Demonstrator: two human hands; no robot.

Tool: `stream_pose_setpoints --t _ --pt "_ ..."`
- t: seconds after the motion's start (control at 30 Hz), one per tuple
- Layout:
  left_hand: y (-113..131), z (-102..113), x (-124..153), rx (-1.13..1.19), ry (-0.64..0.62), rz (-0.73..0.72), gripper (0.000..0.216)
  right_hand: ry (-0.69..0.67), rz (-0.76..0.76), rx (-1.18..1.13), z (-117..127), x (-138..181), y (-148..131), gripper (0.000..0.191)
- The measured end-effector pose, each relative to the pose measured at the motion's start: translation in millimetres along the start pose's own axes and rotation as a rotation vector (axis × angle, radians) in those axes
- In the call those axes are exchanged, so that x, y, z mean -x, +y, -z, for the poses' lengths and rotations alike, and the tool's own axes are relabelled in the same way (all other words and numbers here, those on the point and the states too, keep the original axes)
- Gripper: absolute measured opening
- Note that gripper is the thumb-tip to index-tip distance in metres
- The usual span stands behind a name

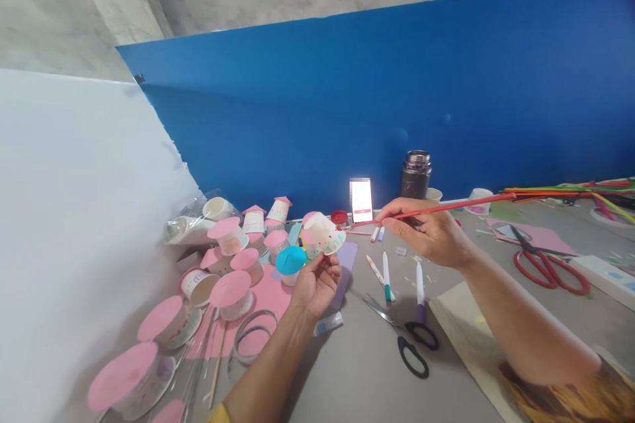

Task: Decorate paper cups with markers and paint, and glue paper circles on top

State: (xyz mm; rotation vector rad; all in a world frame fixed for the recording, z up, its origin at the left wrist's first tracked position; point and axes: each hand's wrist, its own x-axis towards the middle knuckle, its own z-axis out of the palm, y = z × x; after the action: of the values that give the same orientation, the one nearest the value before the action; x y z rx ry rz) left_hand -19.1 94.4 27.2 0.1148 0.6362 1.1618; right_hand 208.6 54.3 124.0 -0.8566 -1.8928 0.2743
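Note:
My left hand (317,287) grips a white paper cup (325,232) by its rim, tilted on its side, with red dots and green marks on its wall. Pinched between the fingers of my right hand (426,231) is a long, thin red stick (456,205), brush-like in shape. Its left tip points at the cup, close to the dotted wall; I cannot tell whether they touch. A small round pot of red (340,218) stands just behind the cup. Beside my left hand is a cup with a blue disc on top (290,260).
Several cups with pink paper tops (233,291) crowd the left side. Black-handled scissors (414,344), felt pens (386,274) and a lit phone (361,200) are in the middle. A dark flask (415,175), red-handled scissors (550,268) and coloured sticks (560,190) stand or lie right.

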Motion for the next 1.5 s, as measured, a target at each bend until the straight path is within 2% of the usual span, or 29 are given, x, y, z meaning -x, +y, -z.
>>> stream_pose_setpoints --t 0.6,0.83,1.13,1.33,1.5 --pt "0.3 -5.5 6.6 0.034 0.05 0.025 0.024 0.01 -0.035 -0.05 -4.7 0.8 6.5 0.018" --pt "0.0 -5.1 6.6 0.036 0.053 0.018 0.023 0.118 -0.038 -0.03 3.0 3.1 5.9 0.016" --pt "0.0 -2.6 3.8 0.041 0.044 0.015 0.021 0.021 -0.038 -0.042 -7.1 0.8 9.2 0.017" --pt "0.0 1.1 0.7 0.044 0.04 0.02 0.02 0.086 -0.063 -0.04 -1.5 2.9 8.7 0.017" --pt "-0.5 1.5 -0.7 0.041 0.05 0.019 0.019 0.08 -0.032 -0.03 -2.0 3.5 6.0 0.017"
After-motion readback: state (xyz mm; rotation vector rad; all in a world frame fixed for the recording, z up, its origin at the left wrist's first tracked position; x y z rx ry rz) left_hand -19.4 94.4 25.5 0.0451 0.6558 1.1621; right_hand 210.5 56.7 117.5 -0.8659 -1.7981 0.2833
